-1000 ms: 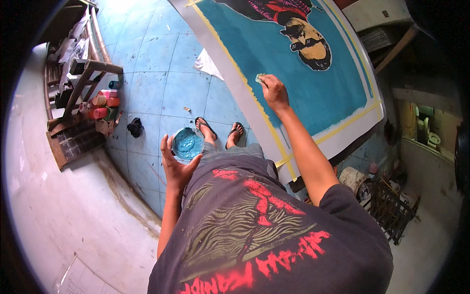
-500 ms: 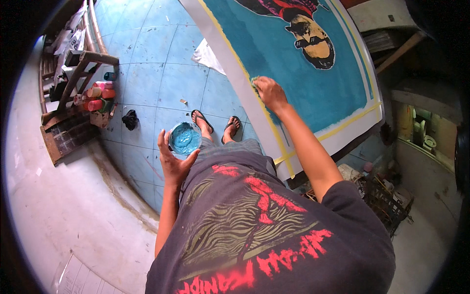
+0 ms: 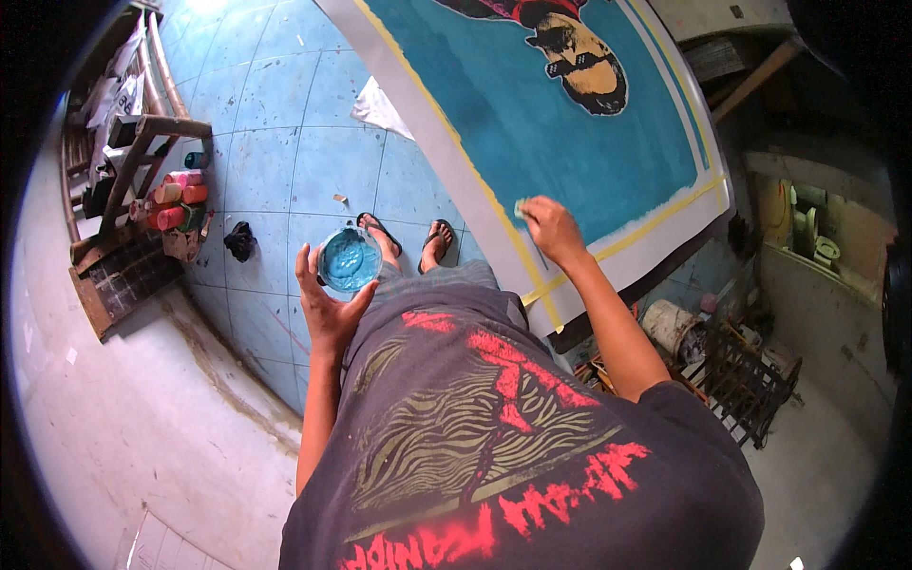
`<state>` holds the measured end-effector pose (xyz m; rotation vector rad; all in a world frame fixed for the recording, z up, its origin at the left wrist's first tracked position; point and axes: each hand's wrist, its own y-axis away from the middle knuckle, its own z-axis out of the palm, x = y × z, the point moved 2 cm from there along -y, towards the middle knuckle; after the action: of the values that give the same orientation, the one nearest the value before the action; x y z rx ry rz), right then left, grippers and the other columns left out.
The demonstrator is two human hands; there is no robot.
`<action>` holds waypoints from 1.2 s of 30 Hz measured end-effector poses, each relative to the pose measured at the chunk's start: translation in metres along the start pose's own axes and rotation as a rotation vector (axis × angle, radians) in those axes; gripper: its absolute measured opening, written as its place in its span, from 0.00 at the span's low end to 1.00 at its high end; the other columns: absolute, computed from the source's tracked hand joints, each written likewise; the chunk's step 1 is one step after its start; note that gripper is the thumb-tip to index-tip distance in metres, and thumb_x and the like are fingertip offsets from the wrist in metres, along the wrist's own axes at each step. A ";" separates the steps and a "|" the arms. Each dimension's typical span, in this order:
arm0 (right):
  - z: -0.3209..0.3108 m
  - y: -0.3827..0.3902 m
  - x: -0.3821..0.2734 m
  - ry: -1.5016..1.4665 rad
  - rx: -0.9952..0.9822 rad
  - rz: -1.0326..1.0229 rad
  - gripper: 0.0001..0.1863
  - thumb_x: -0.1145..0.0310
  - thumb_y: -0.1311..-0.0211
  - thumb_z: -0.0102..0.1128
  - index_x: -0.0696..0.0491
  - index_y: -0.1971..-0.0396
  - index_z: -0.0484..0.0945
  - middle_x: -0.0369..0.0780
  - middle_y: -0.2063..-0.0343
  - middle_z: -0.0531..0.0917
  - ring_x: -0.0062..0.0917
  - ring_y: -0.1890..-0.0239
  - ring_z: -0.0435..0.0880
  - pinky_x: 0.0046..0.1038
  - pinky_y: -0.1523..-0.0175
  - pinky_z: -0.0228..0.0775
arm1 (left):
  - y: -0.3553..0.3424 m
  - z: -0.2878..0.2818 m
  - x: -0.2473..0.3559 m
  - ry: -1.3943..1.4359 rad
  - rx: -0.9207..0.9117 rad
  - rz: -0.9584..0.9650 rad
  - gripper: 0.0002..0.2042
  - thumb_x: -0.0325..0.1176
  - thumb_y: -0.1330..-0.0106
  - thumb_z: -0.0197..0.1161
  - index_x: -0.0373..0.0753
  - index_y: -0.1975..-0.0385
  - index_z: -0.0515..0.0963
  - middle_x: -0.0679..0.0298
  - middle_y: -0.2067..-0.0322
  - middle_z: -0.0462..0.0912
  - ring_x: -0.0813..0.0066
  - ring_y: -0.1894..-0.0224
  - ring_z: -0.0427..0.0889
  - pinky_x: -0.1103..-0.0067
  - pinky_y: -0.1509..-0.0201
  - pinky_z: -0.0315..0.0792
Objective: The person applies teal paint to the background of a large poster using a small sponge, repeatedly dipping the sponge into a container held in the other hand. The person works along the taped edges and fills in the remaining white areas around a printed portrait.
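My left hand [image 3: 323, 309] grips a clear round tub of blue paint [image 3: 350, 255] beside my hip, thumb and fingers around its sides. My right hand [image 3: 554, 226] is closed on a small pale green sponge [image 3: 521, 208], held at the left border of a teal painting [image 3: 608, 171] beside the yellow masking tape [image 3: 489, 190]. The painting is on white sheet with a taped margin and shows a figure in pixel sunglasses [image 3: 594, 85]. The face of the sponge against the surface is hidden.
At left stand a wooden rack [image 3: 142, 142], several paint bottles [image 3: 185, 190] and a black crumpled bag [image 3: 239, 241]. My sandalled feet are on blue floor tiles [image 3: 261, 171]. A white cloth [image 3: 375, 104] lies past them. A bucket [image 3: 670, 325] and a dark metal frame [image 3: 746, 370] are at lower right.
My right hand, with the sponge, first shifts left onto the taped edge, then lower along that edge toward me. The view has shifted slightly; my left hand keeps hold of the tub.
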<state>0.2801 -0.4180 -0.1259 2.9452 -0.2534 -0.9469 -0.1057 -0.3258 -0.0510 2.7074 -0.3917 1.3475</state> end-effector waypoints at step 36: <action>0.032 0.002 -0.026 -0.009 0.241 0.039 0.09 0.78 0.41 0.60 0.58 0.61 0.83 0.45 0.59 0.85 0.41 0.54 0.84 0.38 0.48 0.77 | -0.005 -0.007 0.015 -0.011 -0.104 0.113 0.57 0.39 0.57 0.84 0.36 0.29 0.50 0.43 0.40 0.70 0.52 0.39 0.73 0.64 0.34 0.68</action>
<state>0.2399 -0.4155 -0.1368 3.1380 -0.4542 -0.9904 -0.1015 -0.3224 -0.0349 2.6443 -0.6073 1.3000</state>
